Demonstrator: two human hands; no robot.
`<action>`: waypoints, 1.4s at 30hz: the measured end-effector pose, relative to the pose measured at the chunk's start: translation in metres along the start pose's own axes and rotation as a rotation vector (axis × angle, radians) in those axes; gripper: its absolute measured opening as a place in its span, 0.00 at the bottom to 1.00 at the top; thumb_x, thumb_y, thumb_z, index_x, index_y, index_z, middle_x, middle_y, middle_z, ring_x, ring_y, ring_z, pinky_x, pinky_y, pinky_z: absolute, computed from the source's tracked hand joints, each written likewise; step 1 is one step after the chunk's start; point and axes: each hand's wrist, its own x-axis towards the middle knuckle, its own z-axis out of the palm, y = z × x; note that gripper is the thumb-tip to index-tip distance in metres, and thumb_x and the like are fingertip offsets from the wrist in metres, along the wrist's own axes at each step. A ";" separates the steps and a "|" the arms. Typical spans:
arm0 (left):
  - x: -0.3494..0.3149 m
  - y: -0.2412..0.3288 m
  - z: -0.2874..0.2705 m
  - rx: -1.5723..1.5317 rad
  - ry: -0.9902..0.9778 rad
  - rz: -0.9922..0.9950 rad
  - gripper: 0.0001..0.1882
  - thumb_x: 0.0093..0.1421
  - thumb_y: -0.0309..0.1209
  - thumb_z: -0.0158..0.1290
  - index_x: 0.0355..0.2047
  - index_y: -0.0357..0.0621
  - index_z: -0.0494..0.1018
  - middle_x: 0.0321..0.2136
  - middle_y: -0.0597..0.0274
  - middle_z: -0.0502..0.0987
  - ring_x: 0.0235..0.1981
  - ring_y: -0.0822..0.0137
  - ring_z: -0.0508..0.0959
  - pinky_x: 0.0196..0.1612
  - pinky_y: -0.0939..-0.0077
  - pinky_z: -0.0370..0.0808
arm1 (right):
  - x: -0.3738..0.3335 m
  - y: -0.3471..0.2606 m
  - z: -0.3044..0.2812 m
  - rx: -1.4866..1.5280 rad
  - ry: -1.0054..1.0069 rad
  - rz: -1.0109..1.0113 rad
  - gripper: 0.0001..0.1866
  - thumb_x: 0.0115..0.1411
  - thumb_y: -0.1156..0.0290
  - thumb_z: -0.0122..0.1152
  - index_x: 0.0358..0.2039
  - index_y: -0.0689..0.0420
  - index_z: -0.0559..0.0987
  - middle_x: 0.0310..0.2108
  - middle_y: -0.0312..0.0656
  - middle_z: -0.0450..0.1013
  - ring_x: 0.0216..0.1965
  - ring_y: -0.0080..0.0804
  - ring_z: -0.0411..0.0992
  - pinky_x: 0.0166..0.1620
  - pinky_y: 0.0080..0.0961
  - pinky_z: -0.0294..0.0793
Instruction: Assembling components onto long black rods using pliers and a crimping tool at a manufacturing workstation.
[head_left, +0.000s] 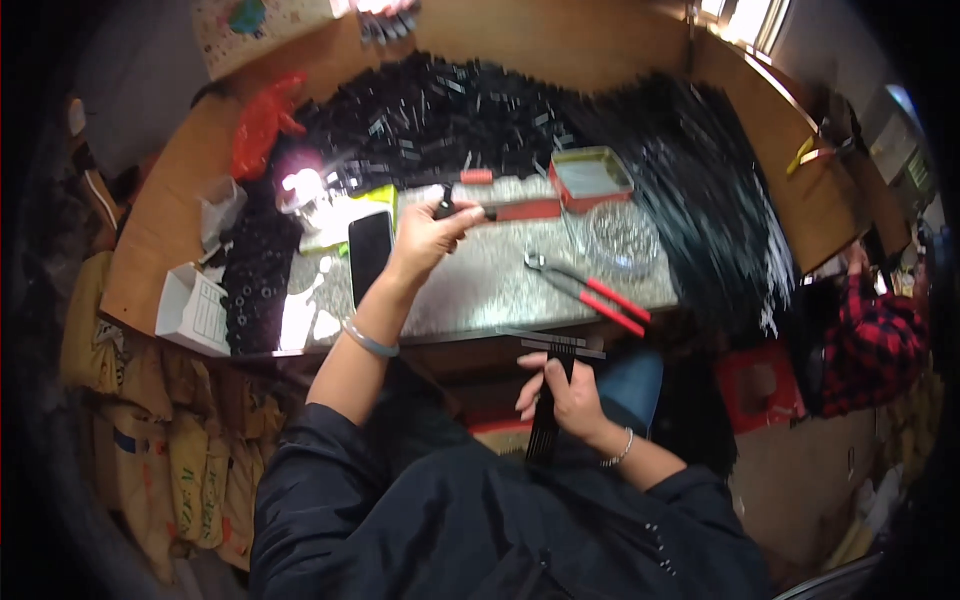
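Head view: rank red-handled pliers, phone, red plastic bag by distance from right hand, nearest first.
From the right hand:
1. Red-handled pliers: ahead, right part of worktop.
2. Phone: ahead-left, by left forearm.
3. Red plastic bag: far left.

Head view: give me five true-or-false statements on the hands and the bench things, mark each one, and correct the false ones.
1. The pliers lie to the right of the phone. True.
2. The left hand holds the pliers. False: it pinches a small black part.
3. The right hand grips a long black item. True.
4. The round clear dish stands left of the phone. False: it stands to the right, next to the red tin.
5. The left wrist is bare. False: it wears a bangle.
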 end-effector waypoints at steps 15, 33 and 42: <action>-0.155 -0.013 0.010 -0.536 -0.045 -0.125 0.12 0.61 0.33 0.50 0.37 0.35 0.71 0.33 0.60 0.73 0.30 0.74 0.72 0.33 0.84 0.70 | -0.021 0.011 0.021 0.095 -0.007 -0.059 0.21 0.63 0.53 0.43 0.42 0.60 0.59 0.20 0.45 0.72 0.17 0.26 0.71 0.23 0.16 0.72; -0.140 -0.009 0.025 -0.158 -0.250 -0.073 0.12 0.57 0.35 0.54 0.34 0.36 0.73 0.23 0.68 0.70 0.23 0.80 0.67 0.26 0.87 0.62 | -0.004 0.011 0.020 0.147 -0.047 -0.002 0.19 0.64 0.56 0.44 0.43 0.60 0.63 0.20 0.42 0.72 0.17 0.22 0.70 0.23 0.14 0.71; -0.145 -0.021 0.017 -0.623 -0.168 -0.217 0.16 0.59 0.32 0.53 0.42 0.32 0.71 0.26 0.63 0.72 0.25 0.77 0.69 0.28 0.86 0.66 | -0.004 0.015 0.024 0.096 0.001 -0.035 0.19 0.64 0.56 0.44 0.40 0.62 0.64 0.19 0.43 0.72 0.16 0.24 0.70 0.22 0.15 0.70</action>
